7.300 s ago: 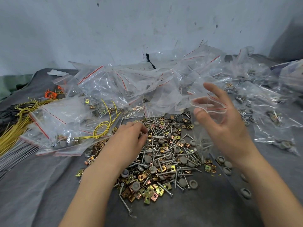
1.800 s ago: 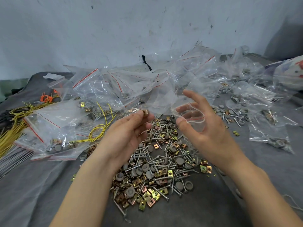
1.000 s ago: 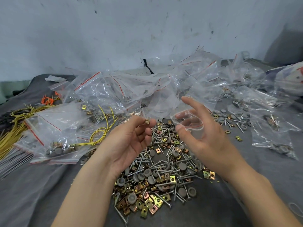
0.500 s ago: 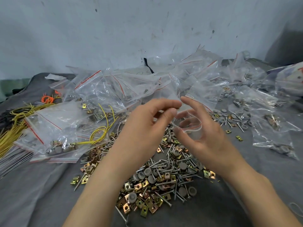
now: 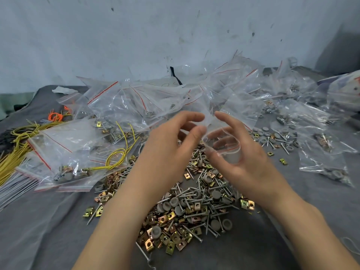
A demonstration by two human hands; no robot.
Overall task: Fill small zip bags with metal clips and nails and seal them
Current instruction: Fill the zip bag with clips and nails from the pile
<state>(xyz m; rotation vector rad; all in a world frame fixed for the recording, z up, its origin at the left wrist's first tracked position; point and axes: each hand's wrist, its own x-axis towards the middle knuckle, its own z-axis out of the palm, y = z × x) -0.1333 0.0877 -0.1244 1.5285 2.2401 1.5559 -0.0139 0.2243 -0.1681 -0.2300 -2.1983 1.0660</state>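
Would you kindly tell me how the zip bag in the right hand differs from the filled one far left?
The held zip bag is up in the right hand, mouth spread open; the filled zip bag lies flat on the grey cloth. The filled zip bag shows clips and grey caps; the held zip bag's contents are unclear. Both are clear plastic.

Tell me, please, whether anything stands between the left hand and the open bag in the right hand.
Nothing visible does: the left hand is right at the open mouth of the zip bag held by the right hand.
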